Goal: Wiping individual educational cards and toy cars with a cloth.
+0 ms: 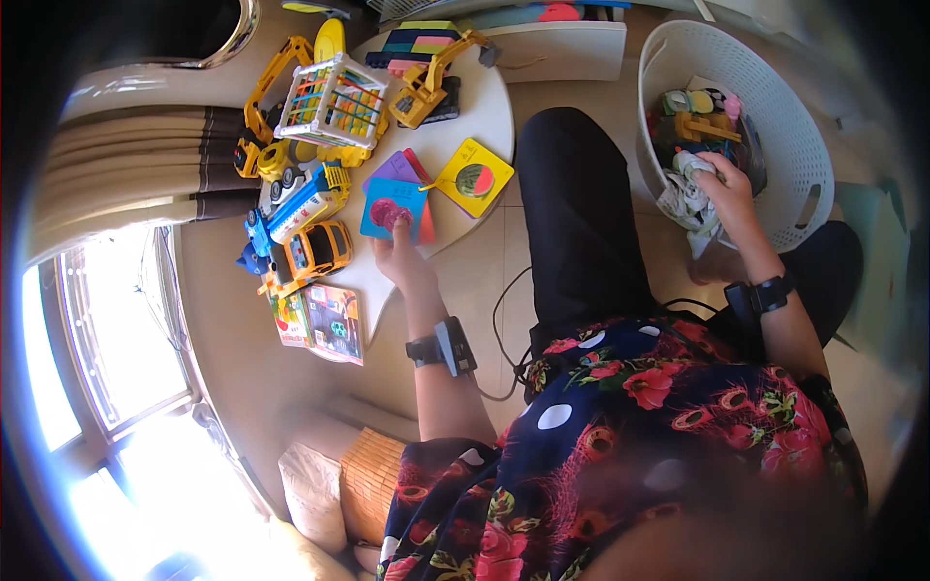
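Note:
My left hand (401, 260) pinches a blue picture card (385, 194) at its lower edge, thumb on top. A yellow loop joins it to a yellow card with a watermelon picture (476, 181), and a purple card (396, 168) shows beneath. This fanned set lies at the edge of the white table (472, 109). On the other side, my right hand (726, 187) grips a crumpled white patterned cloth (686, 192). That cloth hangs over the near rim of a white perforated plastic basket (777, 138), which holds a yellow toy (701, 127) and other small toys.
A toy excavator (421, 98), a white cube frame with elastic cords (334, 102), building blocks (418, 43) and several toy trucks (309, 250) crowd the table. Picture books (334, 319) lie at its near end. A cable (498, 319) loops beside my left forearm.

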Motion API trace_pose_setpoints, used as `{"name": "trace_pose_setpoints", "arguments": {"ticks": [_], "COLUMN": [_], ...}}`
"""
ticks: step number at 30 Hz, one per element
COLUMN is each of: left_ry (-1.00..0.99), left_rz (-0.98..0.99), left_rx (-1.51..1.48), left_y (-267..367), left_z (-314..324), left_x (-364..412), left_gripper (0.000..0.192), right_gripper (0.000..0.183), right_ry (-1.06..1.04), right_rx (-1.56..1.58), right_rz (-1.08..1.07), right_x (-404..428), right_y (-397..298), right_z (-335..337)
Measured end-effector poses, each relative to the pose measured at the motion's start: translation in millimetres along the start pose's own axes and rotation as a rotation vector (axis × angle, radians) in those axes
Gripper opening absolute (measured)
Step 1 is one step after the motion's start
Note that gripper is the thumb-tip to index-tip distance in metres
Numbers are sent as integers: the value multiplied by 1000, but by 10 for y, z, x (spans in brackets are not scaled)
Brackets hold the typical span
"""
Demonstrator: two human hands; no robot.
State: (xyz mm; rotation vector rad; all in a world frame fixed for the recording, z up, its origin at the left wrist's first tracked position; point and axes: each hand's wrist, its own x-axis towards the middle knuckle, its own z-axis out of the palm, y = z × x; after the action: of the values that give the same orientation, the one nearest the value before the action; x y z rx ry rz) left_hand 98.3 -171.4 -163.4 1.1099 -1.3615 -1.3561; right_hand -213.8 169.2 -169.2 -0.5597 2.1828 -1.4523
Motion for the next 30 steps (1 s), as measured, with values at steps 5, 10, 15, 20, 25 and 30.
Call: {"name": "trace_pose_setpoints", "arguments": {"ticks": [5, 10, 15, 20, 25, 30], "left_ry": [294, 232, -462, -382, -444, -436], "left_rz": [154, 635, 581, 567, 432, 561], "left_rx": [507, 960, 1012, 1140, 1151, 1014], "left_y": [64, 324, 275, 249, 243, 103], "left_z": [42, 87, 666, 877, 926, 814], "left_x": [-143, -306, -501, -402, -308, -235], "left_gripper": [58, 64, 67, 69, 76, 56], "right_gripper": [31, 44, 52, 55, 42, 41], "right_ry": [13, -27, -113, -377, -495, -515], "right_rx": [136, 742, 871, 630, 744, 734], "right_rz": [51, 196, 136, 154, 290, 319], "right_x": [43, 2, -188, -350, -476, -396], "right_y": [-131, -665, -1191, -1359, -1179, -1197], "right_z": [-117, -523, -469, -94, 94, 112]}}
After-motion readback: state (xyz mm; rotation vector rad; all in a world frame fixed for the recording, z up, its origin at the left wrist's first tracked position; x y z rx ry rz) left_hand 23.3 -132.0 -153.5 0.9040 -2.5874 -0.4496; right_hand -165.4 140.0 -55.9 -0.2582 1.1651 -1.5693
